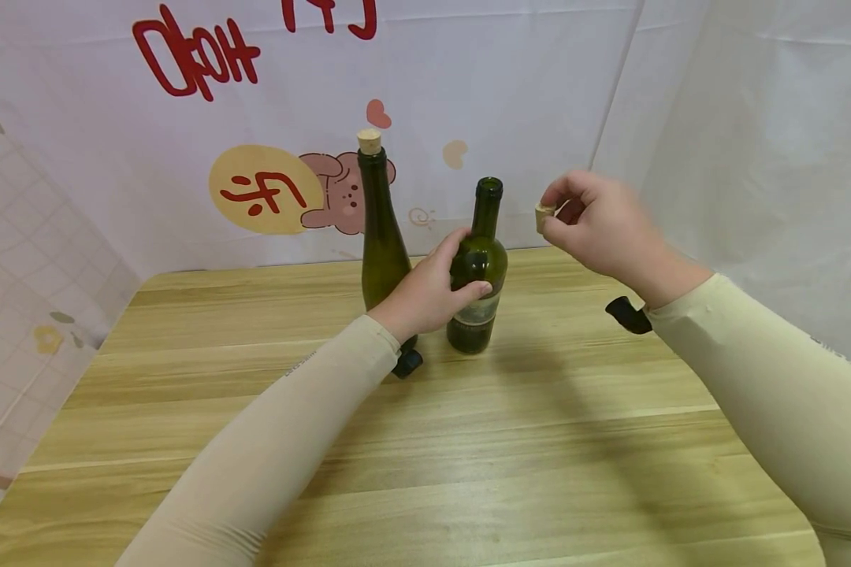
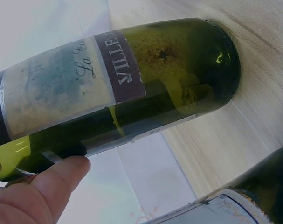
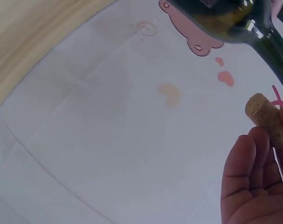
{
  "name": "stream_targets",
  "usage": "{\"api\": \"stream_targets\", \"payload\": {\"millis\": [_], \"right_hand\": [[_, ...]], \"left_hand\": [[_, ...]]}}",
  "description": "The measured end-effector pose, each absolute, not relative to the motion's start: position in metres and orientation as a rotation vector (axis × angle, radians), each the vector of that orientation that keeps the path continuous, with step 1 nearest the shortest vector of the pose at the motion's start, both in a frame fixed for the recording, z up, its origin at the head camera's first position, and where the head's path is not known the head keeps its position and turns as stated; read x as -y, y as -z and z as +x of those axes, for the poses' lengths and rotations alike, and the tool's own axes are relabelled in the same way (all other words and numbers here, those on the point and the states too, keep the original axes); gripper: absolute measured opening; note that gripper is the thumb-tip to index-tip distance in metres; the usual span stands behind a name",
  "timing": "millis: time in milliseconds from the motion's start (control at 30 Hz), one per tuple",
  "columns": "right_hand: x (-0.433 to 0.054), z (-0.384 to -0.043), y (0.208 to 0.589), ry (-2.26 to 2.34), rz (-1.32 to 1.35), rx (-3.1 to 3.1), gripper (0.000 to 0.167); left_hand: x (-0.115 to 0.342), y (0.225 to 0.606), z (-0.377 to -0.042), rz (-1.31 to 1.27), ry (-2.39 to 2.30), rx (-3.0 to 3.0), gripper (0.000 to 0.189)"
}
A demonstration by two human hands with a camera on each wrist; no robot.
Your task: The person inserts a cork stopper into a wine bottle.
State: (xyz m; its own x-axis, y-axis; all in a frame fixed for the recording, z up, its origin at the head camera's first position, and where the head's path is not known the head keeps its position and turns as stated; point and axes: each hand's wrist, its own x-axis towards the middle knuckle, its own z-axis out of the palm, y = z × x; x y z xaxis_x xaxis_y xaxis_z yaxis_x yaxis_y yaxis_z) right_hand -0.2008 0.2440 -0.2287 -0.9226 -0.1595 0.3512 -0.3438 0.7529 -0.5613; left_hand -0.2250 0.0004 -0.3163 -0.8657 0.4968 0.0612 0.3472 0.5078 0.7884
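Note:
A shorter green wine bottle (image 1: 478,268) stands upright on the table, its mouth uncorked. My left hand (image 1: 436,282) grips it round the upper body, thumb across the front and fingers at the far side. In the left wrist view its cream and dark label (image 2: 62,84) shows beside a fingertip. Between thumb and fingers, my right hand (image 1: 603,228) pinches a cork (image 1: 544,216), held in the air to the right of the bottle's neck. The right wrist view shows the cork (image 3: 266,116) apart from the glass.
Just left of the gripped bottle rises a taller green bottle (image 1: 381,236) with a cork (image 1: 369,142) in its mouth, partly hidden by my left hand. The wooden table (image 1: 425,465) ends at a white printed cloth (image 1: 539,94) behind. Black straps (image 1: 628,315) hang at my wrists.

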Motion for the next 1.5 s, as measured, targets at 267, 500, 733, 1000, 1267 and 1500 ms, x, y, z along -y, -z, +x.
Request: {"api": "stream_targets", "payload": {"millis": [267, 500, 733, 1000, 1267, 1500], "right_hand": [[-0.231, -0.204, 0.203, -1.068, 0.459, 2.516, 0.01], [-0.217, -0.205, 0.184, -1.089, 0.488, 2.489, 0.01], [-0.211, -0.208, 0.18, -1.113, 0.527, 2.46, 0.011], [-0.207, -0.211, 0.181, -1.125, 0.529, 2.449, 0.01], [-0.201, -0.212, 0.183, -1.09, 0.556, 2.444, 0.011], [-0.197, -0.214, 0.186, -1.053, 0.587, 2.454, 0.011]], "left_hand": [[-0.001, 0.315, -0.224, 0.731, -1.284, -2.565, 0.086], [0.0, 0.315, -0.223, 0.727, -1.277, -2.573, 0.086], [0.0, 0.316, -0.224, 0.728, -1.281, -2.569, 0.087], [0.0, 0.316, -0.224, 0.733, -1.297, -2.562, 0.086], [0.0, 0.316, -0.224, 0.743, -1.305, -2.556, 0.086], [0.0, 0.315, -0.224, 0.752, -1.305, -2.553, 0.085]]}}
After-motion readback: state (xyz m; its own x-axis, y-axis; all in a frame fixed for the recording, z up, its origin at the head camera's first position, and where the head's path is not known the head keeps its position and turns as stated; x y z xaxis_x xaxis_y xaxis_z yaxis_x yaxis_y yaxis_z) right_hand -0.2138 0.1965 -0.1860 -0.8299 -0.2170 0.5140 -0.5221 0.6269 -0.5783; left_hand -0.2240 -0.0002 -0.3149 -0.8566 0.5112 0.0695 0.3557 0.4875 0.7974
